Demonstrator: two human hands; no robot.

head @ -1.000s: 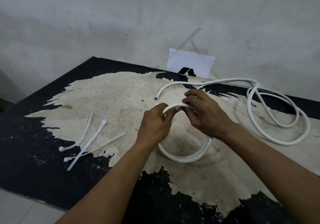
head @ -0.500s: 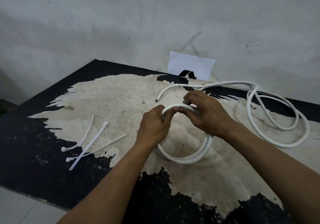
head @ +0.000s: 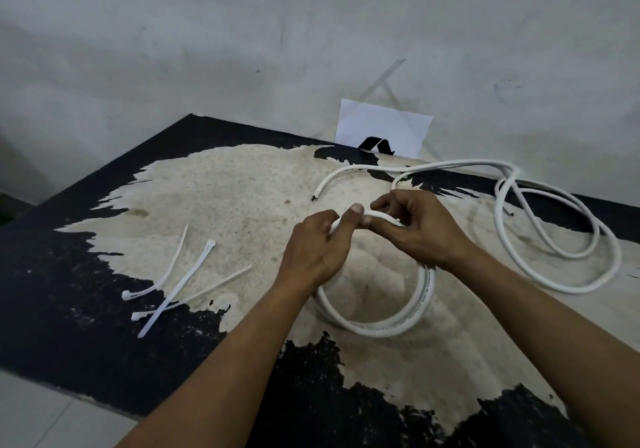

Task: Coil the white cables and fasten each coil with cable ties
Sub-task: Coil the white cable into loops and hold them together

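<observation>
Near the middle of the surface (head: 221,201), the left grip (head: 317,250) and right grip (head: 420,231) both pinch the raised top of a white cable coil (head: 384,330). Loose cable (head: 568,289) lies looped toward the right edge, and cable ties (head: 176,288) lie toward the left edge.

Worn black table (head: 86,309) bears loose white cable (head: 573,289), three cable ties (head: 176,288).

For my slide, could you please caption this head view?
Left hand and right hand grip the white cable coil; cable ties lie loose nearby.
</observation>
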